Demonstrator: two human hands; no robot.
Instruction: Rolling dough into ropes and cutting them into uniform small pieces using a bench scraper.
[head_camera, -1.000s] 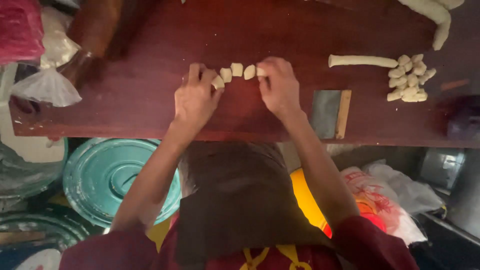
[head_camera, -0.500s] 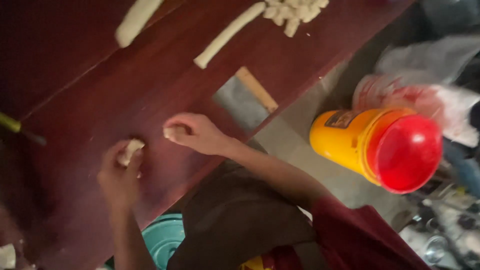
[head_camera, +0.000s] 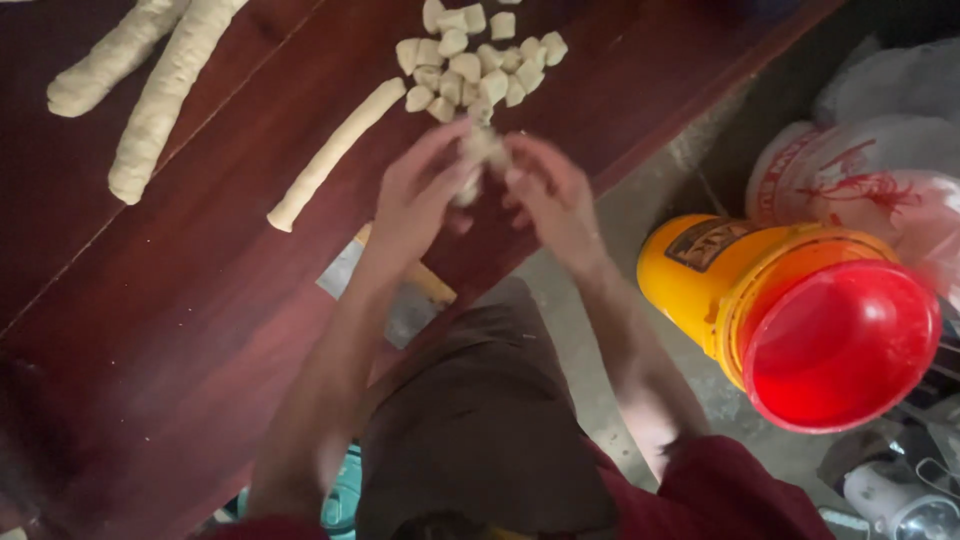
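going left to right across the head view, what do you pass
two thick pale dough rolls → thin pale dough rope → left hand → right hand, both hands holding small dough pieces → yellow plastic bucket with red lid

Pale cream dough pieces (head_camera: 478, 52) and dough ropes (head_camera: 165, 85) on a dark reddish-brown table (head_camera: 150, 330). Yellow tub (head_camera: 720, 280) with a red inside; white sack (head_camera: 860, 190) patterned in red.
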